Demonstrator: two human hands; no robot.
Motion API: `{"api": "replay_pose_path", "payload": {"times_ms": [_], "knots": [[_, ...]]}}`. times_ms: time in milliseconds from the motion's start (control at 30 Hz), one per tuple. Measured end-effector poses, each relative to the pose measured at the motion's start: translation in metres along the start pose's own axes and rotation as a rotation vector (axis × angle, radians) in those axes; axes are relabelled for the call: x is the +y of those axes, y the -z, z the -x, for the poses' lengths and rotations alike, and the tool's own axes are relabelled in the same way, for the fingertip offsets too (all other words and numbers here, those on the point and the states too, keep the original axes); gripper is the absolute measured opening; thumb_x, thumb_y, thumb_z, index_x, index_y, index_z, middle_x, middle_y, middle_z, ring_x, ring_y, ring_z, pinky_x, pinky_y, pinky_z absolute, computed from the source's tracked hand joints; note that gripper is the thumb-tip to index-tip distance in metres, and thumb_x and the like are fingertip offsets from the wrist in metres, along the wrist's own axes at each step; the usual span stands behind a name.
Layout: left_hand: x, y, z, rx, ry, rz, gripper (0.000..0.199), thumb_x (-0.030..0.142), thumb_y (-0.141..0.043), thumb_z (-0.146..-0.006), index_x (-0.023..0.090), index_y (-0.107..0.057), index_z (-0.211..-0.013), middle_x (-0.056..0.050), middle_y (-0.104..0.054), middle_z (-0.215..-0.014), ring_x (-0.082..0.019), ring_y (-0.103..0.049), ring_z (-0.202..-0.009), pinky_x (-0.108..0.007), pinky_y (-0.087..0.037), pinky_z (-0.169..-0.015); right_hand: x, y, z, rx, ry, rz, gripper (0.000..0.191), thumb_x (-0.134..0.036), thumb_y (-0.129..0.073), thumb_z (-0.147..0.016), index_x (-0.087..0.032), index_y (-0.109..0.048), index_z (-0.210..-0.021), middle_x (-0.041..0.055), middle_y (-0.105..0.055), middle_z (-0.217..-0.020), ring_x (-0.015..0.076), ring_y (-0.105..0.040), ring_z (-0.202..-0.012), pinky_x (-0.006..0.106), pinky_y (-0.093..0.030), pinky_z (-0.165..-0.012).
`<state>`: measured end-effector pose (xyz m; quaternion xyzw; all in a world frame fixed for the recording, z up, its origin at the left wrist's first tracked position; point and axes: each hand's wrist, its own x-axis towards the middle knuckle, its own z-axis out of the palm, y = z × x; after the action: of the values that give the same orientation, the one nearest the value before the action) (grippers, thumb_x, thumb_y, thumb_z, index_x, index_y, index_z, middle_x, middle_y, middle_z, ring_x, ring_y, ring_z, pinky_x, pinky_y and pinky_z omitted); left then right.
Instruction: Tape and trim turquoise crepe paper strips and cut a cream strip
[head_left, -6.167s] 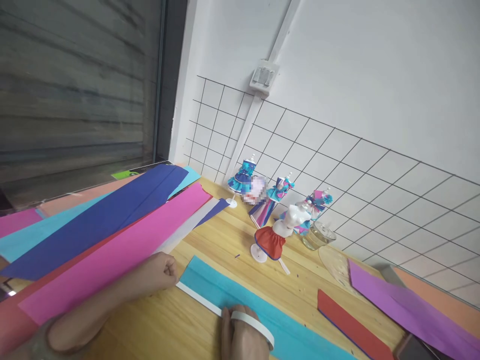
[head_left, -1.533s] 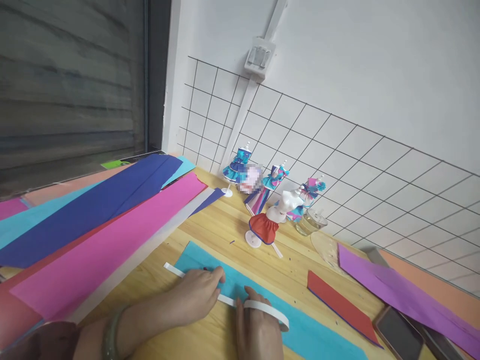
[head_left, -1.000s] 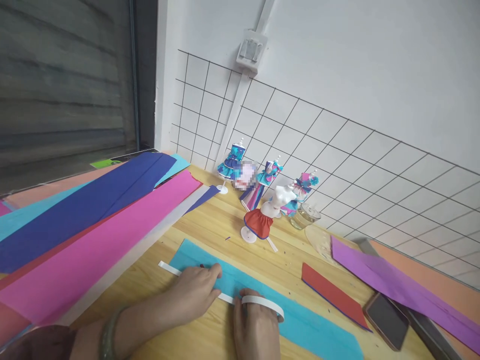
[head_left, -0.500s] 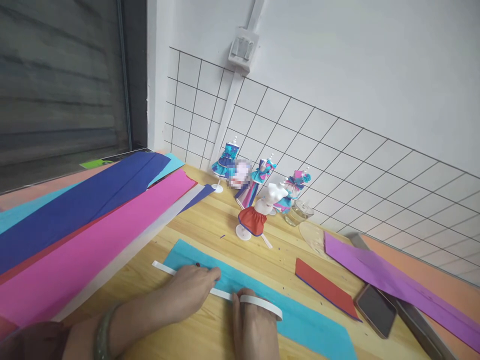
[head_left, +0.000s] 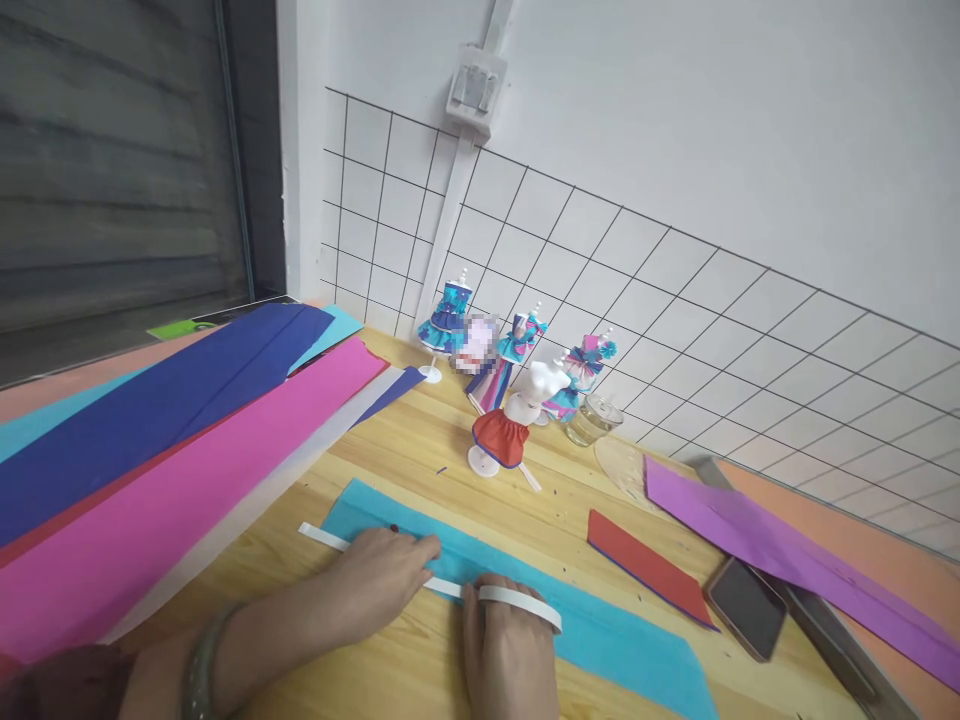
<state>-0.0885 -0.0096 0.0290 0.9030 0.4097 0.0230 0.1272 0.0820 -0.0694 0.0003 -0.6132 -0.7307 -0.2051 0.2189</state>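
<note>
A turquoise strip [head_left: 622,650] lies slantwise on the wooden table, with a narrow white tape [head_left: 322,537] along its near edge. My left hand [head_left: 386,580] rests on the tape and the strip, its fingers bent together and pressing down. To its right, my right hand [head_left: 510,640] has its fingers curled at the tape, whose free end arches over the knuckles. Beyond the strip stands a small white mannequin [head_left: 534,390] in a red skirt [head_left: 500,437] with a blue hem.
Long coloured sheets [head_left: 187,440] lie at the left. Several dressed mannequins [head_left: 448,322] and a glass [head_left: 595,420] stand near the wire grid. At the right are a red piece [head_left: 649,568], a phone [head_left: 748,608] and a purple strip [head_left: 780,545].
The view has shifted slightly. Both hands keep nearly the same position on the strip and the tape.
</note>
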Motion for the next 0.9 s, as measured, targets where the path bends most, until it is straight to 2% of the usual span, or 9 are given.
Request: {"api": "replay_pose_path", "payload": {"times_ms": [167,300,433,533,633,700,800,900], "knots": [[0.000,-0.001,-0.002,-0.005,0.040,0.005,0.021,0.025,-0.035,-0.090,0.020,-0.054,-0.097,-0.009,-0.069,-0.082,-0.031,-0.065,-0.077,-0.037,-0.046,-0.060,-0.003,0.001,0.000,-0.016,-0.018,-0.007,0.029,-0.022,-0.034,-0.090,-0.024,-0.049,-0.065,0.0015,-0.056,-0.056,0.0217,-0.050,-0.055,0.032,-0.028,-0.063],[0.000,0.000,-0.002,-0.016,0.025,-0.015,0.022,0.025,-0.032,-0.091,0.020,-0.053,-0.097,-0.009,-0.069,-0.080,-0.031,-0.065,-0.075,-0.037,-0.046,-0.059,0.000,-0.001,0.001,-0.056,-0.035,-0.062,0.026,-0.020,-0.035,-0.089,-0.023,-0.051,-0.069,0.0009,-0.060,-0.061,0.0217,-0.055,-0.059,0.037,-0.031,-0.076],[-0.001,0.003,-0.001,-0.031,-0.006,-0.036,0.024,0.017,-0.030,-0.089,0.020,-0.053,-0.096,-0.007,-0.069,-0.079,-0.029,-0.065,-0.073,-0.035,-0.046,-0.058,0.004,-0.002,0.000,-0.159,-0.049,-0.066,0.027,-0.019,-0.035,-0.090,-0.023,-0.052,-0.070,-0.0005,-0.060,-0.058,0.0206,-0.057,-0.057,0.045,-0.025,-0.092],[-0.002,0.004,0.000,-0.033,-0.012,-0.021,0.026,0.013,-0.031,-0.086,0.022,-0.053,-0.097,-0.006,-0.069,-0.080,-0.029,-0.065,-0.074,-0.036,-0.047,-0.059,0.004,-0.004,0.002,-0.143,-0.047,-0.079,0.026,-0.020,-0.034,-0.091,-0.023,-0.051,-0.071,-0.0009,-0.058,-0.056,0.0206,-0.055,-0.055,0.049,-0.024,-0.094],[-0.002,0.004,0.001,-0.031,0.006,-0.003,0.026,0.016,-0.031,-0.088,0.022,-0.053,-0.100,-0.006,-0.069,-0.081,-0.030,-0.065,-0.075,-0.037,-0.047,-0.060,0.002,-0.008,0.006,-0.065,-0.084,-0.148,0.025,-0.022,-0.032,-0.091,-0.022,-0.051,-0.073,0.0028,-0.060,-0.068,0.0226,-0.055,-0.067,0.050,-0.026,-0.093],[-0.001,0.003,0.002,-0.018,0.020,0.002,0.024,0.020,-0.033,-0.089,0.023,-0.054,-0.098,-0.006,-0.069,-0.082,-0.030,-0.065,-0.076,-0.038,-0.047,-0.060,0.001,-0.009,0.008,-0.045,-0.089,-0.179,0.025,-0.023,-0.033,-0.091,-0.022,-0.050,-0.074,0.0050,-0.060,-0.074,0.0241,-0.053,-0.074,0.045,-0.031,-0.085],[0.000,0.002,0.001,0.000,0.036,-0.004,0.021,0.024,-0.035,-0.089,0.022,-0.055,-0.097,-0.006,-0.069,-0.083,-0.031,-0.064,-0.077,-0.038,-0.047,-0.061,0.001,-0.008,0.009,-0.050,-0.080,-0.147,0.027,-0.025,-0.033,-0.092,-0.023,-0.049,-0.070,0.0050,-0.058,-0.069,0.0240,-0.049,-0.067,0.035,-0.030,-0.066],[0.002,0.001,0.000,-0.010,0.043,-0.007,0.021,0.024,-0.037,-0.089,0.021,-0.054,-0.099,-0.007,-0.069,-0.085,-0.031,-0.064,-0.079,-0.038,-0.047,-0.062,0.000,-0.003,0.006,-0.062,-0.054,-0.076,0.030,-0.026,-0.032,-0.092,-0.024,-0.049,-0.067,0.0036,-0.057,-0.061,0.0233,-0.049,-0.059,0.033,-0.025,-0.059]]}}
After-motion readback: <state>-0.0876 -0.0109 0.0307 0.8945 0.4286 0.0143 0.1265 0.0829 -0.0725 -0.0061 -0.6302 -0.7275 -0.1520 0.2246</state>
